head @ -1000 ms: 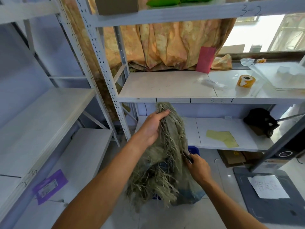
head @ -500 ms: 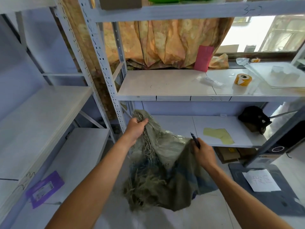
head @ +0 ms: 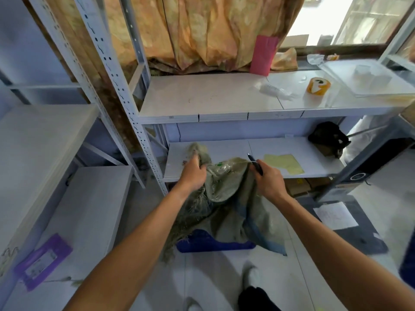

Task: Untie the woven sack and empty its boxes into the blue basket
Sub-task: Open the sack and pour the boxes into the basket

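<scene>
Clearly the sack (head: pixel 226 194), hanging limp over the basket (head: pixel 211 243), looks soft, light and frayed, so each grip suits bunched cloth: left hand (head: pixel 194 176) clenches the top, right hand (head: pixel 267 180) cloth plus pen (head: pixel 254 163).

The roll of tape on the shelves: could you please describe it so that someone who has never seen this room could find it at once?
Start at the window at the upper right and drop to the white shelf just below its sill. The roll of tape lies on the right part of that shelf, between a crumpled clear wrapper and a clear plastic sheet. It is the only yellow-orange ring there.
</scene>
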Available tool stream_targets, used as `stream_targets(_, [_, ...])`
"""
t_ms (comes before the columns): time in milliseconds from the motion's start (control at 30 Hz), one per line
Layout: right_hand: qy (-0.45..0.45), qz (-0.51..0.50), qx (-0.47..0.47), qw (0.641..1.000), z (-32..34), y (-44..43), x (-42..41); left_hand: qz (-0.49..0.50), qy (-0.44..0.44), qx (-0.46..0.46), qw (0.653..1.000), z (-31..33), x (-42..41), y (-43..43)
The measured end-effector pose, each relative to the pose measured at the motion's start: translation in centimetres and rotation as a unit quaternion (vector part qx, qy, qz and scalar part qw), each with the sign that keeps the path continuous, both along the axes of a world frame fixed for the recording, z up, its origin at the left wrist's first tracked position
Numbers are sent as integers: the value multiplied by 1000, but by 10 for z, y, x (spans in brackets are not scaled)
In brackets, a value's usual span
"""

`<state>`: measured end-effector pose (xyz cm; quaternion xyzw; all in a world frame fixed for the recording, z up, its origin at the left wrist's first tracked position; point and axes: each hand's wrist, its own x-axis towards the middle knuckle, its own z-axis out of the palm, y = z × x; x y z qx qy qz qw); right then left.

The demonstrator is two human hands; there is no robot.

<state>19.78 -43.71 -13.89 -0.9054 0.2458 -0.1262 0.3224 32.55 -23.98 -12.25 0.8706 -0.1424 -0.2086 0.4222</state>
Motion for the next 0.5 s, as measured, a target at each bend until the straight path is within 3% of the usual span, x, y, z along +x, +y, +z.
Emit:
stream_targets(100, [-23, 27, 44, 998, -4, -7, 20, -74, 14, 25, 997, -9, 3, -29])
stream_targets(333, [-19, 77, 158, 984, -24, -34, 65, -135, 31, 71, 988, -26, 4, -101])
stream_targets(500, [-9, 120, 187, 975, -32, -62, 88, -45, -41, 91, 994, -34, 17, -130])
